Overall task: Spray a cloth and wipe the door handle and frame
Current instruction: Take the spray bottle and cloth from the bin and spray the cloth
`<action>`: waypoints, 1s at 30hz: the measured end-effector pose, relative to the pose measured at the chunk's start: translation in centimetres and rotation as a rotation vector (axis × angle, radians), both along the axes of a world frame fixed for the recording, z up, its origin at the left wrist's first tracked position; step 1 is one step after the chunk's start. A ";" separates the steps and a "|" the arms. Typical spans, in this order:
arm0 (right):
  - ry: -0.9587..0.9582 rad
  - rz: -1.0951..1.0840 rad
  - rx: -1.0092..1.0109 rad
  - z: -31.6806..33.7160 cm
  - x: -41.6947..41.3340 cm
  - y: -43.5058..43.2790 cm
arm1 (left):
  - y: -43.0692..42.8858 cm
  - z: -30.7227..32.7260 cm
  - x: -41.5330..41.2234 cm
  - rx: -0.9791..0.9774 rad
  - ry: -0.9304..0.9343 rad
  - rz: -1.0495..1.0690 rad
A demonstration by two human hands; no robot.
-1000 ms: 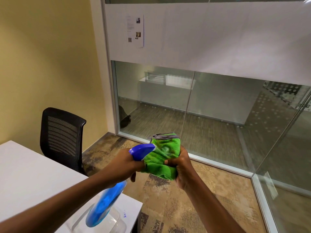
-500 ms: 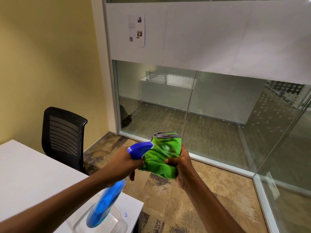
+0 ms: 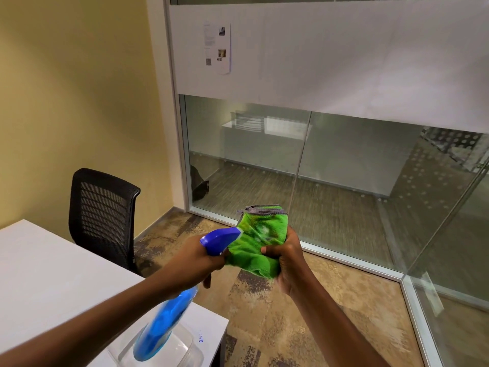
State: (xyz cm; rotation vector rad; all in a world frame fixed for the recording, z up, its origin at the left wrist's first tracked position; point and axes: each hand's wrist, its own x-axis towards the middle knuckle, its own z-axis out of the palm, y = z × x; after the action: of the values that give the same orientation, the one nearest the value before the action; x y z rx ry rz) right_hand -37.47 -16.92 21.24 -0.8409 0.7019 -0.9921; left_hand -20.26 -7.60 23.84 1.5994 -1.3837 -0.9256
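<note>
My left hand grips a blue spray bottle by its neck, with the blue nozzle head pressed close against a green microfibre cloth. My right hand clutches the bunched cloth from the right and below. A grey stitched hem shows along the cloth's top edge. Both hands are held in front of me at mid-height, above the patterned floor. A glass door stands at the far right, and its handle is barely visible at the right edge.
A white table fills the lower left, with a clear plastic container on its near corner. A black mesh chair stands behind it by the yellow wall. Glass partition panels with an aluminium frame run ahead.
Both hands with the bottle and cloth have stayed almost still; the view has shifted very slightly. The nozzle remains against the cloth.
</note>
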 end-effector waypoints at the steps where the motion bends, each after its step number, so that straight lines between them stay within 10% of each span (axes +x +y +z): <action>1: 0.001 -0.002 -0.001 0.1 0.1 0.0 | 0.0 -0.2 0.1 -0.003 0.008 0.007; 30: 0.105 -0.036 0.022 -4.1 3.4 1.2 | 2.2 -15.5 12.4 0.035 0.215 0.034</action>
State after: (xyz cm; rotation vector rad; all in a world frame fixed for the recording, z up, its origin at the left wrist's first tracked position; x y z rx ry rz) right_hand -34.07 -15.77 17.18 -0.8683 0.8191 -0.9754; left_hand -7.85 -5.42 8.37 1.4958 -1.1940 -1.0729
